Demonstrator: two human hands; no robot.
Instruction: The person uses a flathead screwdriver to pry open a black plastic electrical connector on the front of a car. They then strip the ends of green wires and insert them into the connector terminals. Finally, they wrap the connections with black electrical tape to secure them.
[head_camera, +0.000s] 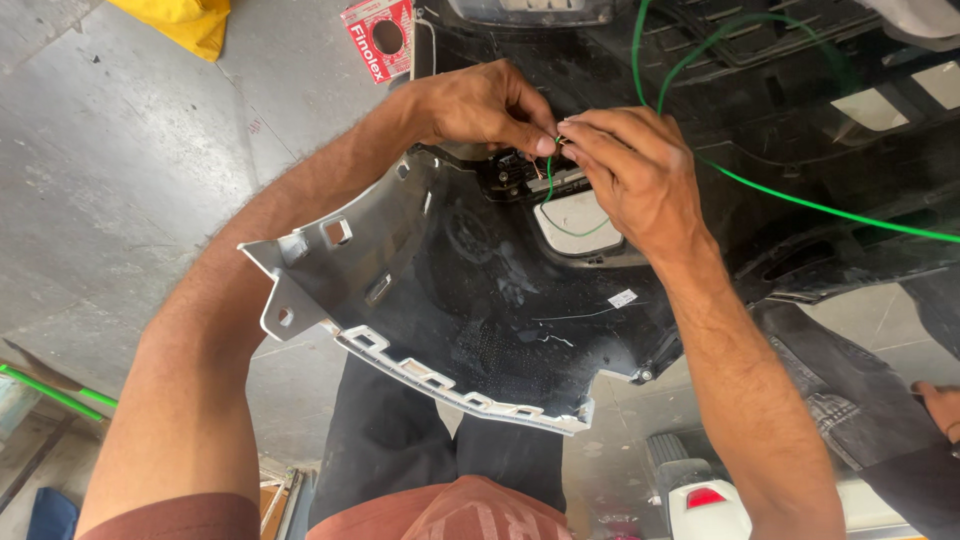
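A black car bumper (480, 290) lies inside-up in front of me, its grey mounting edge toward my legs. My left hand (480, 105) and my right hand (630, 170) meet above a connector area (520, 175) near the bumper's middle. Both pinch the bare end of a thin green wire (800, 205) between fingertips at about the same spot. The wire loops away to the right and up across the bumper. A pale lamp housing (575, 220) sits just below my hands.
A red and white box (378, 38) and a yellow bag (180, 22) lie on the grey concrete floor at the top left. Green rods (50, 392) show at the left edge. A white part with a red reflector (705, 500) sits bottom right. Another person's hand (940, 405) is at the right edge.
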